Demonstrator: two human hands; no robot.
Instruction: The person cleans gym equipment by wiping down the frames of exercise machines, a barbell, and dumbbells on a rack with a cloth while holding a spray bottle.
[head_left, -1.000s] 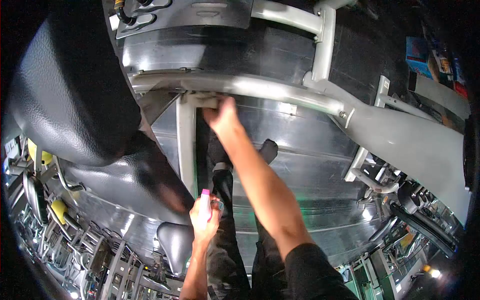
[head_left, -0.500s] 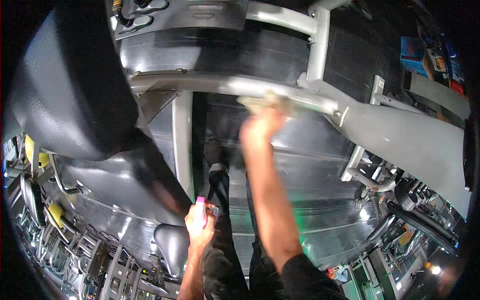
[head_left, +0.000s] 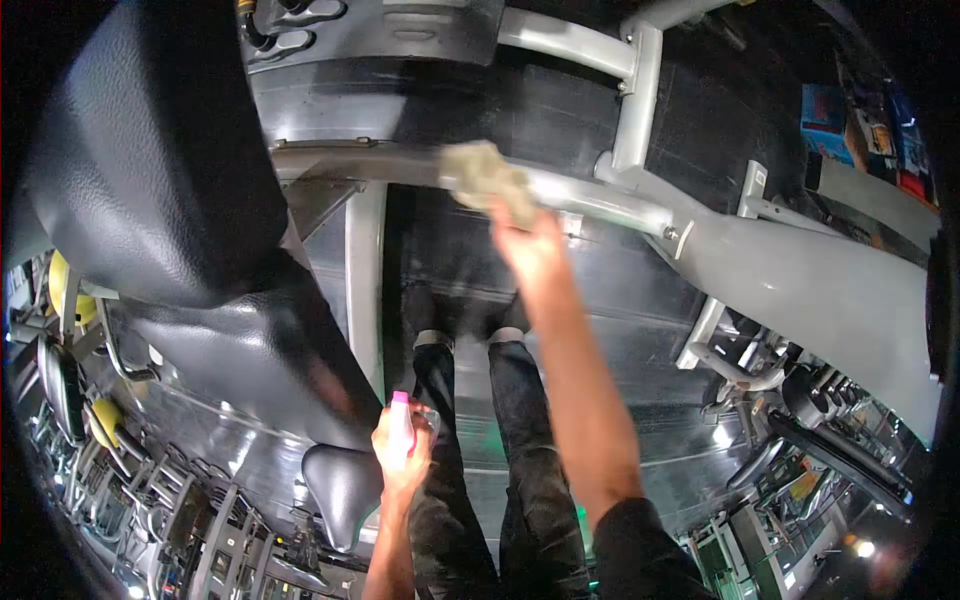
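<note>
My right hand point(head_left: 528, 240) grips a crumpled beige cloth point(head_left: 485, 177), which lies over the grey metal tube point(head_left: 600, 200) of a gym machine. Motion blurs the fingers and the cloth a little. Lower down, my left hand point(head_left: 402, 447) is wrapped round a spray bottle with a pink and white top point(head_left: 401, 425). The bottle's clear body shows only partly behind the fingers. Beside my left hand is the edge of a black padded seat point(head_left: 260, 350).
A large black backrest point(head_left: 150, 150) fills the left. An upright grey post point(head_left: 365, 285) stands beside my feet. The tube meets a wide grey cover point(head_left: 810, 280) at right. Boxes point(head_left: 826, 120) sit at the upper right, with more gym machines along the bottom corners.
My right hand first moved right along the tube from near the post, then came back left with the cloth. My feet now stand side by side. My left hand has hardly moved, still round the bottle.
</note>
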